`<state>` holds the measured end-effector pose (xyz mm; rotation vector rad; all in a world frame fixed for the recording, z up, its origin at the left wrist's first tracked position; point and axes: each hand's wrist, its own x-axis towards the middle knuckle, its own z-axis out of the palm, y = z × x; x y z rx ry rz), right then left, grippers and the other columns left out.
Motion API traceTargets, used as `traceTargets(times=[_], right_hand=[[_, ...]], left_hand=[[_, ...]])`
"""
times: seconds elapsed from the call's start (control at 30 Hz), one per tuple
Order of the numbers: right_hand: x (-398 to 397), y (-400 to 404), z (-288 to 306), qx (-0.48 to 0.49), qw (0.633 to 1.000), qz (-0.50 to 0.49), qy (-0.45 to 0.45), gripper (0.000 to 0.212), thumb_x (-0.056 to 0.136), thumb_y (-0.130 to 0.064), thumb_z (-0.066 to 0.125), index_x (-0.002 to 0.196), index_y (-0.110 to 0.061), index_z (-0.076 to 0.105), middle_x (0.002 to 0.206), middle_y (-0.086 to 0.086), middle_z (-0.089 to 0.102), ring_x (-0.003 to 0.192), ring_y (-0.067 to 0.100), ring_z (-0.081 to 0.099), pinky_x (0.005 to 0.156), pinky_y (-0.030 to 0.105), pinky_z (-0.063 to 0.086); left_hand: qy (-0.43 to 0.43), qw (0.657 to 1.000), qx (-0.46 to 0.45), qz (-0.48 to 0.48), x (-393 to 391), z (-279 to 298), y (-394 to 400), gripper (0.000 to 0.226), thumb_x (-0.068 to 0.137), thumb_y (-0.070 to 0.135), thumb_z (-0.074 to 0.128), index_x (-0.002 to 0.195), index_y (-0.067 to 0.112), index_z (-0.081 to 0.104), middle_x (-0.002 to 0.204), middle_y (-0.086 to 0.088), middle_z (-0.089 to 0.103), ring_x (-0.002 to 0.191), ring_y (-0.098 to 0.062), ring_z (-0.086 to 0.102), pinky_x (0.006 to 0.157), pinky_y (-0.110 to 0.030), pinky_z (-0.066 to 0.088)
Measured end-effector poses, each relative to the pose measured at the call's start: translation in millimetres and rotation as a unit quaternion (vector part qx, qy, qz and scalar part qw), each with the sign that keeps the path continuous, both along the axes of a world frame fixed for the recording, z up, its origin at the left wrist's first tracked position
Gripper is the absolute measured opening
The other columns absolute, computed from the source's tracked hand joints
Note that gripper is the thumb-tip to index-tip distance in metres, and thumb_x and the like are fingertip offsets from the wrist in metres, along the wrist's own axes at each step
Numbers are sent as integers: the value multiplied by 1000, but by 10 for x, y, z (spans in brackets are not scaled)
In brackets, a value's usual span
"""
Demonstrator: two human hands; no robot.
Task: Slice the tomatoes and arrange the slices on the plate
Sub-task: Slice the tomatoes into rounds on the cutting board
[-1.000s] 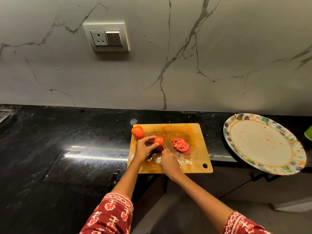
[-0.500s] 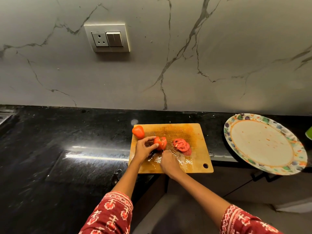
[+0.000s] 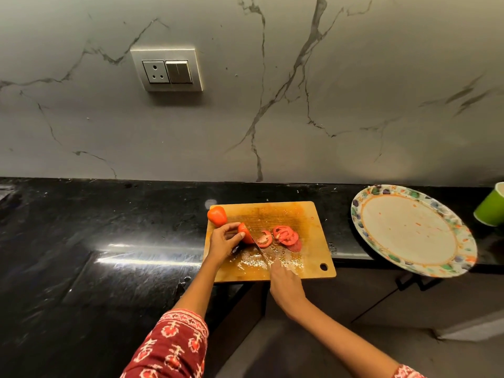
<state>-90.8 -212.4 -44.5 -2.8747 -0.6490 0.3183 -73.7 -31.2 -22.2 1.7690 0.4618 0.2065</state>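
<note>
Red tomato [image 3: 245,233] half cut, steadied on wooden cutting board [image 3: 300,214] by left hand [image 3: 224,241], fingers and thumb curled over its uncut end. Knife [image 3: 259,248] blade laid against cut face, handle gripped in right hand [image 3: 285,285], fist closed round it near board's front edge. Fresh slice [image 3: 264,238] fallen just beside blade; more slices [image 3: 286,236] overlapped to its right. Second whole tomato [image 3: 217,215] waiting at board's far left corner. Slicing step in hand, roughly midway; nothing yet on plate [image 3: 365,214] at right of black worktop [image 3: 109,227], green cup [image 3: 491,207] beyond. Next: shift left fingertips back, set blade a slice's width in, press down cleanly.
</note>
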Motion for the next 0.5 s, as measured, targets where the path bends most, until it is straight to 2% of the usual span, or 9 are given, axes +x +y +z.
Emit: traceTargets(times=[0.17,0.27,0.37,0.5], right_hand=[[29,-110,55,14,998,-53,7,38,93,0,29,130,-2,34,110,10,64,103,27,63,78,34,49],[101,-103,152,57,994,-88,44,31,92,0,28,119,-4,42,110,14,62,103,33,60,77,39,46],[151,-65,271,130,986,-90,60,24,93,-2,31,105,-2,51,102,16,62,95,34,61,69,37,43],[172,61,393,177,981,-68,38,25,98,-11,32,107,0,52,99,18,64,90,31,63,67,35,45]], left_hand=[[10,1000,8,-4,-10,1,9,38,81,4,68,118,5,59,110,-3,61,96,-12,59,71,-11,50],[5,1000,16,-11,-1,10,-32,38,81,3,67,118,3,58,116,-10,62,106,-20,59,85,-21,49],[5,999,32,-19,24,17,-70,38,81,3,67,118,2,59,120,-13,61,113,-24,56,97,-35,47],[5,999,40,-18,41,-3,-84,39,81,5,68,119,3,60,121,-14,61,114,-24,56,99,-38,46]])
